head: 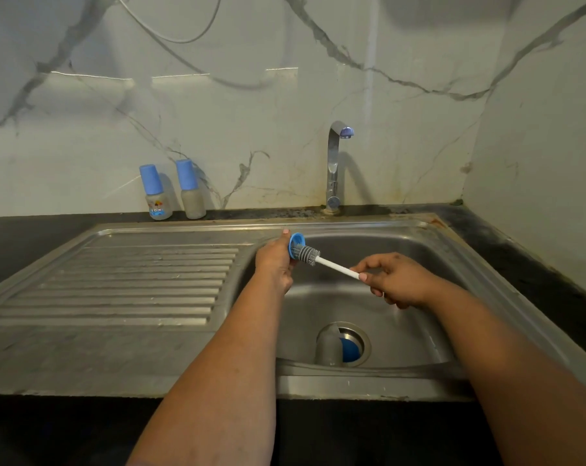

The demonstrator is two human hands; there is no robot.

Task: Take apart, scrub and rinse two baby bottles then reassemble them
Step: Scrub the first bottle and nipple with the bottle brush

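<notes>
Over the steel sink (419,250), our left hand (275,260) curls round what looks like a blue bottle ring (295,245) while our right hand (394,280) pinches the white-handled brush (322,258) poking its grey head into it.

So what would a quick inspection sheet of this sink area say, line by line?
Surface: steel sink with ribbed drainboard, set in a dark counter.
Job's things: blue bottle ring held over the basin, grey brush pushed into it; two capped baby bottles upright against the wall; a grey piece and a blue piece lying at the drain.
Clutter: nothing seen.
Hands: left hand grips the ring; right hand pinches the brush's white handle.
Cables: a thin cable hangs across the wall.
Surroundings: marble-look wall, stained behind the tap; no water running.
</notes>
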